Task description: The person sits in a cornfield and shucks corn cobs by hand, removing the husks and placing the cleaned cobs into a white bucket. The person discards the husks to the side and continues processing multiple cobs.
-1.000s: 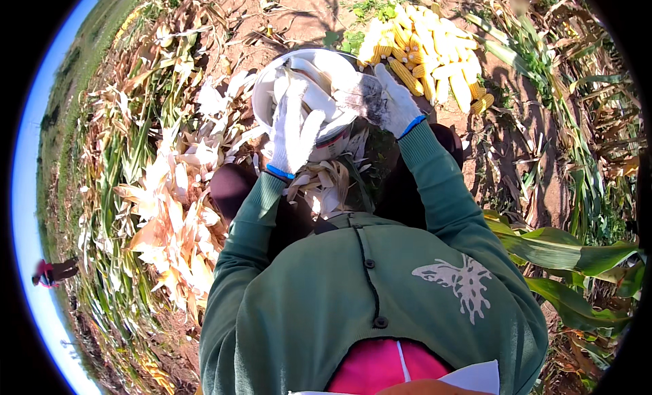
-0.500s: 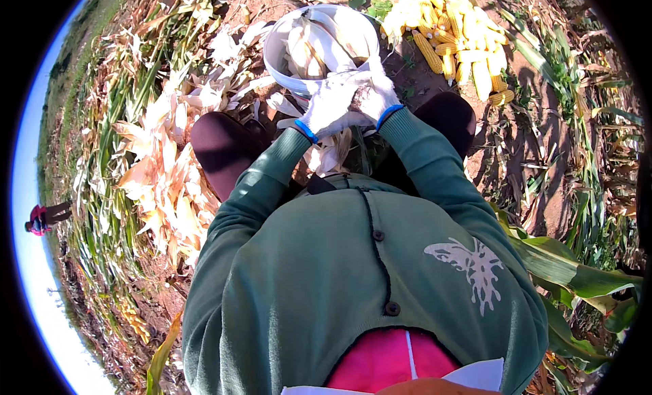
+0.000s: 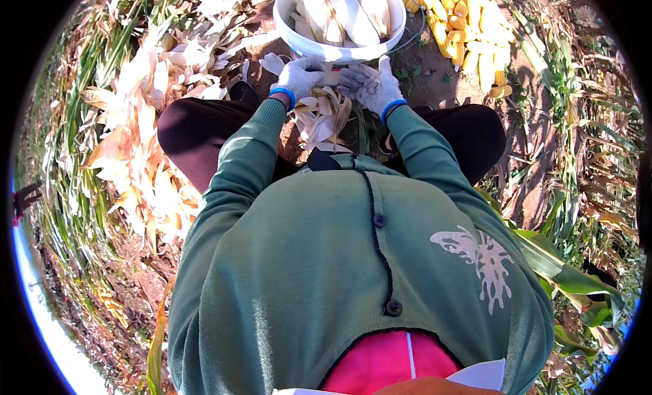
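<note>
Both hands wear whitish work gloves with blue cuffs. My left hand point(image 3: 300, 78) is just below the near side of a white bucket point(image 3: 326, 52), its fingers loosely bent toward the right, with nothing visible in them. My right hand point(image 3: 372, 86) is opposite, palm partly turned up and soiled, thumb raised toward the bucket rim, fingers stretched out and holding nothing. A gap separates the two hands. Inside the bucket lie several corn ears in pale husks point(image 3: 353, 18). Dry husks point(image 3: 324, 115) lie on the ground just below my hands.
A pile of bare yellow corn cobs point(image 3: 475, 38) lies to the right of the bucket. Loose dry husks point(image 3: 146, 150) are heaped at the left. My bent legs point(image 3: 468, 133) flank the hands. Green corn leaves point(image 3: 550, 256) reach in from the right. Another person point(image 3: 26, 198) is partly visible far left.
My hands were together in front of the bucket; now they are apart and lower, the left moved left. The view has shifted, so the bucket and cob pile appear higher.
</note>
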Available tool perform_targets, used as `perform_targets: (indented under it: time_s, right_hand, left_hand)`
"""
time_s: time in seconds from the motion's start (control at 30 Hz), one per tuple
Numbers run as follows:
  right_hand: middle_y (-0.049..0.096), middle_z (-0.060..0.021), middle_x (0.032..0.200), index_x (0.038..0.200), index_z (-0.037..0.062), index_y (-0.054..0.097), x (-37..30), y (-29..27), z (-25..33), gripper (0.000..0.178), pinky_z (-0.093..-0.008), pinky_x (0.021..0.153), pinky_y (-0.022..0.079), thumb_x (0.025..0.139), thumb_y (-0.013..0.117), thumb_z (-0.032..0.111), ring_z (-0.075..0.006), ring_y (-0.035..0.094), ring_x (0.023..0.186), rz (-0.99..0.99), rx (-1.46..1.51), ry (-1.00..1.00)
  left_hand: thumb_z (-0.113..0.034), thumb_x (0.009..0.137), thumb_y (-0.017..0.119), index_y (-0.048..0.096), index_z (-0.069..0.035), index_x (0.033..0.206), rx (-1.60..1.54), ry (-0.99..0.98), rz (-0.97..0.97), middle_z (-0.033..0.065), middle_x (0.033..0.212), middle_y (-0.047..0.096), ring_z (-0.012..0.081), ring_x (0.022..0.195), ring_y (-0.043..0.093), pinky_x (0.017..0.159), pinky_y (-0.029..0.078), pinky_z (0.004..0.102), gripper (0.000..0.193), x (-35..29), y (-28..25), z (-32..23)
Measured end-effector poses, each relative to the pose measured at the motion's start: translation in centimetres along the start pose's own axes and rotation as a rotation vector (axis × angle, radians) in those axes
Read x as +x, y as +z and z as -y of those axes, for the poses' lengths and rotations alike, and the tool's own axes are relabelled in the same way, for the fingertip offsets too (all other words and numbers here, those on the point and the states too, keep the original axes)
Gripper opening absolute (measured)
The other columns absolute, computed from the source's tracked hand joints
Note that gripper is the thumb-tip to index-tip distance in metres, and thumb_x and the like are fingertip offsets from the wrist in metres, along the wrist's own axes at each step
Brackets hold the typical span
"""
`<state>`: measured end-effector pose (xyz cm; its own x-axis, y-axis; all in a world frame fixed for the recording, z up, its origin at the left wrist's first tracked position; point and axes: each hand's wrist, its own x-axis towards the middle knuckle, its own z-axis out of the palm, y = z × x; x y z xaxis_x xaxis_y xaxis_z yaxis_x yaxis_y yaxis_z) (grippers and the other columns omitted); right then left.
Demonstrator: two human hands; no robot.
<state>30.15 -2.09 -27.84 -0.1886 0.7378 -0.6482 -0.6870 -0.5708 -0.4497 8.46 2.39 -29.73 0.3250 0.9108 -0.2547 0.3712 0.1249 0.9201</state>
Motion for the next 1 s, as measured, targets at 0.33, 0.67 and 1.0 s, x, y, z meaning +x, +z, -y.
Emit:
perform_targets:
  time_s: [0.33,0.67,1.0]
  right_hand:
    - [0.061,-0.0192,0.114,0.124,-0.0007,0.054,2.3,-2.1,-0.3,0.092,-0.0495,0.089,0.047,0.087,0.025,0.078,-0.0338,0.058,0.106,0.069,-0.030,0.031]
    - [0.059,-0.0133,0.118,0.131,0.0081,0.048,8.1,-10.6,-3.9,0.056,-0.0395,0.087,0.050,0.099,0.035,0.053,-0.0254,0.058,0.104,0.059,-0.927,-0.368]
    - [0.061,-0.0226,0.113,0.119,-0.0050,0.051,4.8,-3.4,-1.1,0.091,-0.0571,0.086,0.048,0.089,0.020,0.075,-0.0380,0.059,0.103,-0.139,0.059,0.022]
  left_hand:
    - [-0.054,0.074,0.068,0.059,-0.010,0.123,0.755,-0.211,0.357,0.0133,0.130,0.055,0.0360,0.117,0.053,0.097,0.043,0.0462,0.067,1.0,4.2,0.5]
    - [-0.023,0.082,0.067,0.056,-0.014,0.125,0.434,0.541,-0.042,0.0103,0.130,0.052,0.0343,0.113,0.056,0.099,0.043,0.0453,0.046,-2.6,9.0,-5.0]
    - [-0.025,0.080,0.062,0.073,-0.016,0.097,0.776,-0.111,0.269,0.0123,0.104,0.068,0.0317,0.096,0.064,0.085,0.051,0.0423,0.022,0.0,4.9,4.3]
